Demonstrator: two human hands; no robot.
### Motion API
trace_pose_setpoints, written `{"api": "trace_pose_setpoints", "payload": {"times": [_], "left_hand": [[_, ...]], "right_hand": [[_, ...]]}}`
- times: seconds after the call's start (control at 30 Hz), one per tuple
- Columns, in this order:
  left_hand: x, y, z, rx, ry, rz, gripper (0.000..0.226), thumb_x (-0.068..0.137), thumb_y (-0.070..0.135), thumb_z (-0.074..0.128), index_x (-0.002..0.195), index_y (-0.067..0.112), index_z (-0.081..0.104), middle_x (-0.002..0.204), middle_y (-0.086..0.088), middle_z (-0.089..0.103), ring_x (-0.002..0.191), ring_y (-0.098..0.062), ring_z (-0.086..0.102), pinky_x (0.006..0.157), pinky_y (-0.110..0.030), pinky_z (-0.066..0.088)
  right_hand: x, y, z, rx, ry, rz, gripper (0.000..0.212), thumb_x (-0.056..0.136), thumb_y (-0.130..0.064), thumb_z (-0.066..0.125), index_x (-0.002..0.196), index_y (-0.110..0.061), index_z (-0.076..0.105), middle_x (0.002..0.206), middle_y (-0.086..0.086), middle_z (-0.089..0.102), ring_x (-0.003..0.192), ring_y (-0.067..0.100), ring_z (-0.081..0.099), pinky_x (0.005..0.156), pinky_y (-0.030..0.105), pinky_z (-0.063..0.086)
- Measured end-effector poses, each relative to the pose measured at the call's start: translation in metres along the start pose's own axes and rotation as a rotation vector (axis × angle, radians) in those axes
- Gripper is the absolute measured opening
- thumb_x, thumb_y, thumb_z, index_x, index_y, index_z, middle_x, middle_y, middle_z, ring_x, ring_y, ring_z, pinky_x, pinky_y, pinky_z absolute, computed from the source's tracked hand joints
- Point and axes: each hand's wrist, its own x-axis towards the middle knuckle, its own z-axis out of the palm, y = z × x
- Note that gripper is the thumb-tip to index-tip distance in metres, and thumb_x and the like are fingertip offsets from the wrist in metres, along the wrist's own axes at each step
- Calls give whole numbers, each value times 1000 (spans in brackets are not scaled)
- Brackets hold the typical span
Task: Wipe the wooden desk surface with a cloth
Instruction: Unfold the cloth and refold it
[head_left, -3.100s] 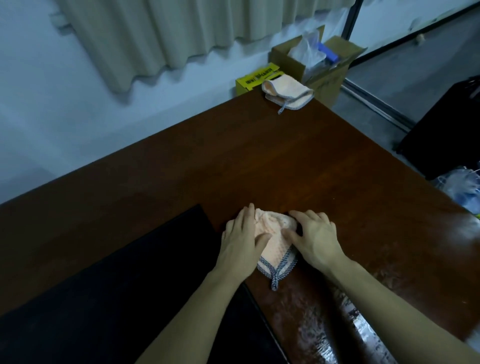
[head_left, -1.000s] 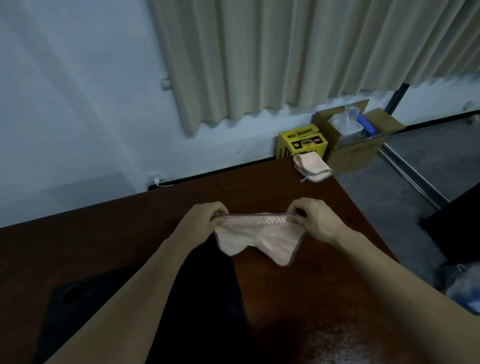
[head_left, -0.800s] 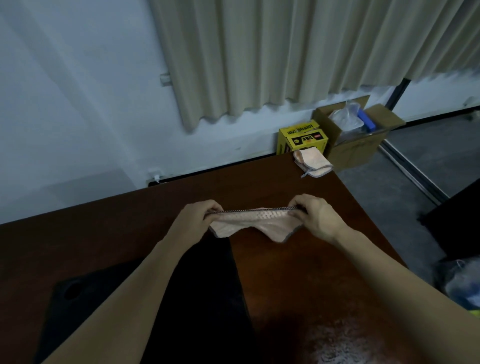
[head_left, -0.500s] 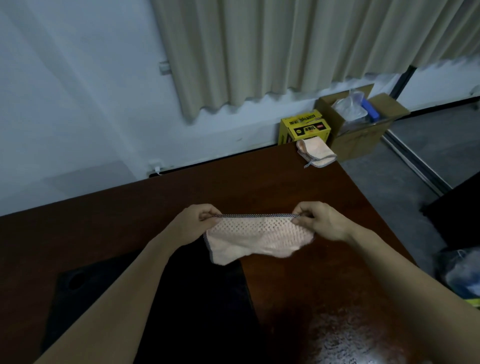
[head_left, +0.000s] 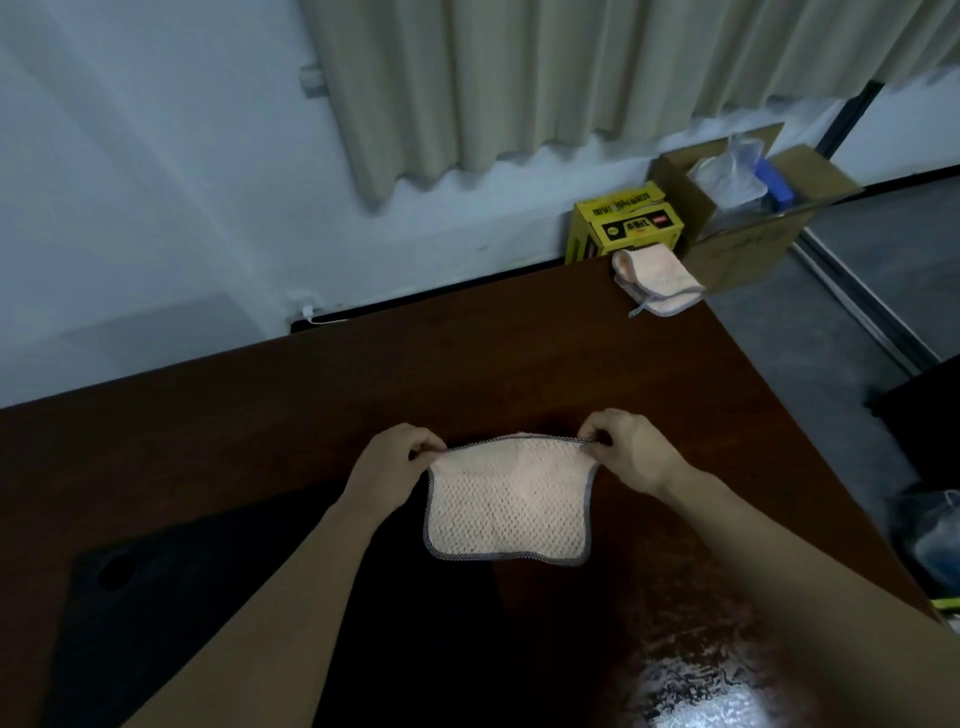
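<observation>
A pale pink waffle-weave cloth (head_left: 509, 506) with a grey stitched border hangs spread flat above the dark wooden desk (head_left: 467, 364). My left hand (head_left: 397, 467) pinches its top left corner and my right hand (head_left: 631, 452) pinches its top right corner. The cloth's top edge is stretched between the two hands, and its lower edge hangs free over the desk.
A black mat (head_left: 208, 613) covers the desk's near left. A second folded pink cloth (head_left: 657, 278) lies at the far right corner. Beyond the desk stand a yellow box (head_left: 626, 223) and an open cardboard box (head_left: 748, 208). A plastic bag (head_left: 930, 535) sits on the floor at right.
Both hands lifted the cloth from the desk, where it lay bunched, and pulled it apart. In the last half second it opened from a drooping fold into a flat hanging rectangle.
</observation>
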Motion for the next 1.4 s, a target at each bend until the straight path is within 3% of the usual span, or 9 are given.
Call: {"api": "trace_pose_setpoints", "payload": {"times": [0.13, 0.27, 0.4, 0.57, 0.7, 0.9, 1.03, 1.2, 1.4], "left_hand": [[-11, -34, 32, 224, 28, 102, 17, 99, 22, 63, 105, 29, 77, 114, 14, 64, 106, -11, 53, 98, -27, 39], [-35, -67, 67, 336, 70, 178, 15, 91, 18, 74, 101, 27, 80, 109, 10, 70, 95, -14, 53, 81, -31, 54], [-55, -89, 90, 360, 117, 217, 17, 93, 33, 65, 102, 30, 80, 105, 13, 69, 91, -8, 48, 73, -32, 56], [-64, -81, 92, 407, 102, 164, 23, 94, 43, 58, 107, 36, 76, 105, 20, 62, 98, -11, 52, 81, -34, 44], [-61, -64, 94, 398, 146, 169, 17, 93, 42, 60, 104, 37, 71, 104, 22, 57, 98, -11, 51, 84, -35, 41], [-53, 1, 137, 338, -36, 240, 46, 94, 55, 54, 133, 32, 56, 131, 14, 51, 127, -13, 39, 106, -37, 31], [-51, 34, 172, 405, -92, 254, 71, 86, 63, 63, 143, 28, 42, 140, 8, 44, 129, -17, 39, 109, -39, 33], [-49, 43, 205, 467, 29, 224, 42, 79, 45, 78, 108, 21, 60, 107, 1, 60, 100, -23, 59, 87, -39, 54], [-55, 42, 189, 176, 58, 101, 15, 105, 33, 47, 104, 19, 53, 104, 5, 53, 89, -15, 57, 73, -32, 49]], "right_hand": [[-12, 10, 32, -152, -6, -98, 8, 98, -18, 65, 102, -24, 68, 104, -9, 57, 97, 12, 57, 91, 37, 51], [-32, 27, 69, -274, -117, -132, 19, 102, -24, 57, 117, -29, 68, 135, -13, 54, 123, 16, 48, 106, 37, 34], [-48, 42, 95, -265, -195, -145, 19, 101, -31, 61, 119, -37, 65, 133, -20, 52, 122, 13, 45, 100, 35, 30], [-51, 49, 101, -131, -152, -122, 17, 101, -37, 59, 116, -39, 66, 130, -28, 55, 117, 8, 53, 102, 36, 36], [-41, 48, 101, -62, 130, -50, 18, 101, -27, 59, 116, -24, 67, 110, -6, 57, 104, 22, 56, 93, 44, 49], [-14, 40, 89, -89, 52, 117, 51, 102, -37, 57, 150, -22, 47, 145, 0, 50, 130, 26, 41, 109, 42, 36], [-6, 40, 86, -101, -27, 149, 24, 100, -33, 59, 120, -22, 66, 119, -1, 59, 118, 25, 46, 96, 37, 38], [-13, 47, 74, 112, -51, 217, 11, 101, -29, 62, 99, -20, 57, 78, 3, 63, 57, 16, 54, 47, 21, 37], [-17, 49, 66, 363, -82, 222, 11, 99, -28, 68, 105, -21, 62, 96, 3, 66, 85, 20, 68, 66, 34, 61]]}}
